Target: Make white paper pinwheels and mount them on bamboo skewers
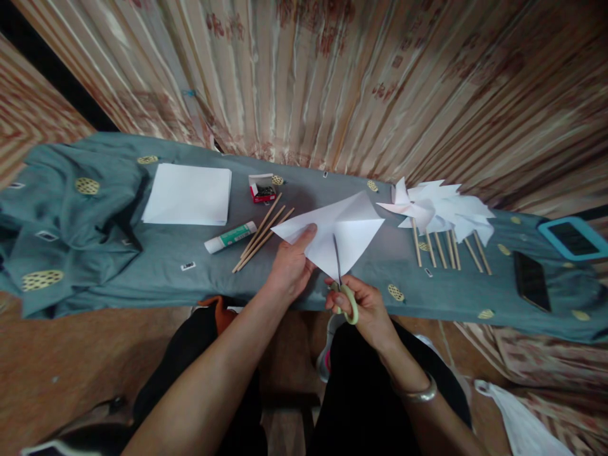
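Note:
A creased white paper sheet (327, 225) is pinched at its lower left by my left hand (293, 261), thumb on top and fingers underneath. My right hand (363, 307) is closed around the pale green handles of a pair of scissors (350, 305). One dark blade lies over the paper, pointing away from me, at the sheet's near corner; the other blade is hidden. A fold line shows across the paper's right part. Left of the sheet lie several thin wooden sticks (261, 233) and a white-and-green glue stick (231, 237).
A stack of white paper (187, 194) lies to the left, with a small open red box (263, 189) beside it. Several paper pinwheels (441, 206) on sticks lie to the right. Beyond them are a dark phone (532, 282) and a blue-framed tablet (574, 238). Bunched cloth (71, 215) covers the left end.

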A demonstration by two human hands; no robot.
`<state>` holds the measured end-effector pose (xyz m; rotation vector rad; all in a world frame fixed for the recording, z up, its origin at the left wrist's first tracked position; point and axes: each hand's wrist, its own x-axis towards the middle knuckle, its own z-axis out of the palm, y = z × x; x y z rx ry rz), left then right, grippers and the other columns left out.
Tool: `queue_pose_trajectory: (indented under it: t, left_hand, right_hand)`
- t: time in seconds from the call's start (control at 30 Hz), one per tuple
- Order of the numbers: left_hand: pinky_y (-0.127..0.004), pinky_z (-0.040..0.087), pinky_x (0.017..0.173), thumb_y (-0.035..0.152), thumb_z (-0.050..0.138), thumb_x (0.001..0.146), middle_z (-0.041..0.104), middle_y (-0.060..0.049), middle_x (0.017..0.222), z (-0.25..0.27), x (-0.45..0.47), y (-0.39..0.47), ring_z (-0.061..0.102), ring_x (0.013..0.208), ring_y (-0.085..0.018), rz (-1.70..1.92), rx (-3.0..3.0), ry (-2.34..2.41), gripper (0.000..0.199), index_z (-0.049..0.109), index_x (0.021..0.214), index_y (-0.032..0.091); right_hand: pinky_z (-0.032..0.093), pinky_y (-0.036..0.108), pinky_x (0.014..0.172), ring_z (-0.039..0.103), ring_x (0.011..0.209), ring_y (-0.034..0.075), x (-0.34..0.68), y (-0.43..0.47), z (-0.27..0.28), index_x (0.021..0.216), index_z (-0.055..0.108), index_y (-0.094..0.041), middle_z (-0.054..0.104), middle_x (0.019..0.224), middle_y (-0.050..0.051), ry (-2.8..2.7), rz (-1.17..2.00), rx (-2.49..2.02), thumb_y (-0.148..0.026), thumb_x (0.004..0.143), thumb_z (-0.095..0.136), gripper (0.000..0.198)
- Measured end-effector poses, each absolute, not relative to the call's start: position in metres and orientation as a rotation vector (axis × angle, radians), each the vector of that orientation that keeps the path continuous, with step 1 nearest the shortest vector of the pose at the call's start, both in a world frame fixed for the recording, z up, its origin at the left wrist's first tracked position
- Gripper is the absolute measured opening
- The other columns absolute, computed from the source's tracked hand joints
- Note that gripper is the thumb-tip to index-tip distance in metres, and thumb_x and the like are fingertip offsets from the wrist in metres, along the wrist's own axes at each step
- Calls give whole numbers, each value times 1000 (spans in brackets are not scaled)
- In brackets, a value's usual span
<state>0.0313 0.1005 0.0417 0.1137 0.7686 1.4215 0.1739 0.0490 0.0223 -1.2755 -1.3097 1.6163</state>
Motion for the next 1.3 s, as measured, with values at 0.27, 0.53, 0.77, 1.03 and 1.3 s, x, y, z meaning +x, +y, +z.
queue_pose_trajectory:
  t: [0.27,0.53,0.77,1.03,1.3]
  left_hand:
    - [-36,54,91,17,72,73,74,-7,85,41,32,100,70,92,-23,1408,125,781,13,65,84,13]
    - [-35,54,89,15,70,75,74,-6,79,41,33,100,71,87,-21,1417,137,756,10,66,84,12]
    - [-33,56,85,16,73,72,74,-6,78,40,34,100,72,85,-22,1402,127,776,15,65,84,12]
    - [-34,54,88,16,74,71,74,-7,80,40,33,99,71,87,-22,1407,124,777,16,65,84,11]
    - [-34,54,89,17,72,73,74,-6,80,38,34,99,71,88,-22,1410,150,769,14,65,84,12]
  right_hand:
    - [47,23,54,56,52,10,174,49,19,81,61,-19,66,61,-2,-1270,1612,-1264,-52,69,76,38]
    - [47,23,53,57,51,10,174,49,19,91,56,-20,69,62,-2,-1251,1612,-1263,-52,68,76,44]
    - [46,24,54,56,52,10,174,50,21,92,58,-20,68,62,-2,-1247,1637,-1244,-53,68,76,45]
    - [45,23,52,55,51,10,176,50,20,93,61,-20,67,61,-2,-1281,1618,-1268,-53,69,76,43]
    - [47,24,51,56,50,11,175,50,21,93,64,-20,65,59,-2,-1269,1613,-1290,-51,68,77,42]
